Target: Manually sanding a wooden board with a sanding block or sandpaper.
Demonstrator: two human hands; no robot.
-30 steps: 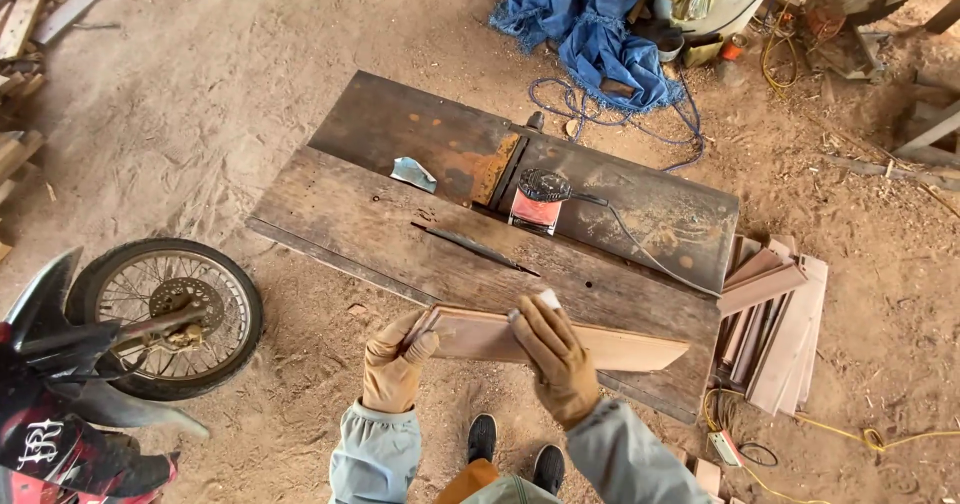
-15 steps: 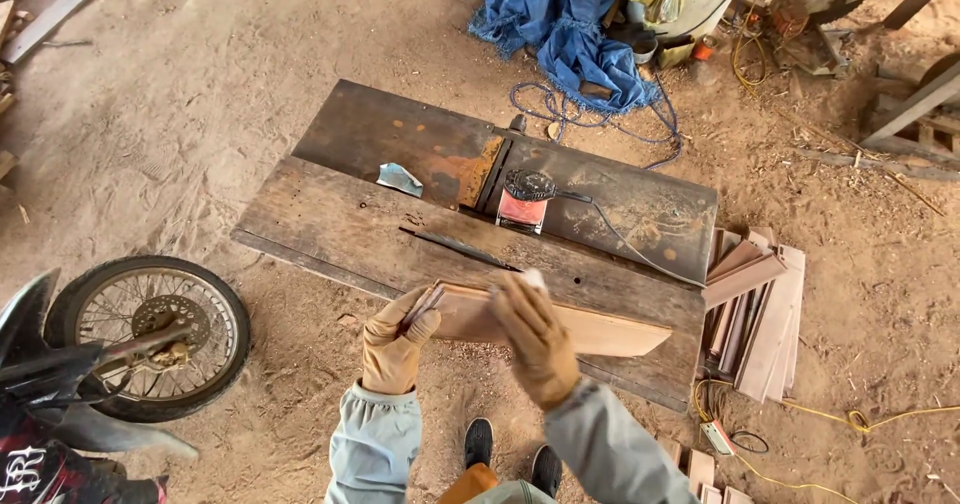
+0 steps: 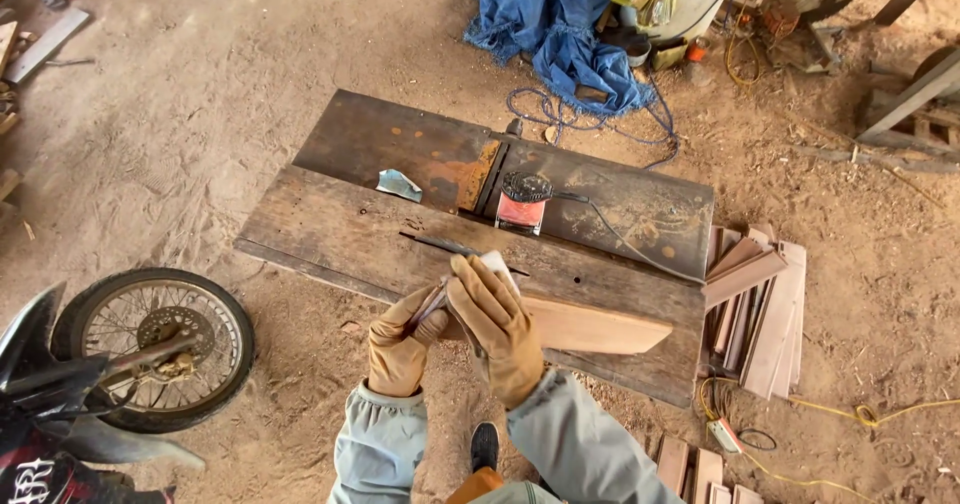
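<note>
My left hand (image 3: 402, 342), in a tan work glove, grips the near left end of a reddish-brown wooden board (image 3: 590, 327). The board lies across the front of a low, weathered wooden workbench (image 3: 330, 226). My right hand (image 3: 497, 326), also gloved, presses a small pale piece, likely sandpaper (image 3: 496, 261), onto the board close to my left hand. A small red and black electric sander (image 3: 525, 201) sits on the bench beyond, its cord trailing right. A dark thin rod (image 3: 440, 245) lies on the bench just beyond my hands.
A stack of wooden boards (image 3: 760, 309) lies on the dirt right of the bench. A motorcycle front wheel (image 3: 155, 344) stands at the left. Blue cloth (image 3: 560, 24) and a blue cord lie beyond the bench. A yellow cable (image 3: 840, 409) runs at the right.
My right hand has slid left along the board, from its middle toward my left hand. The view has shifted slightly; the left hand keeps its grip.
</note>
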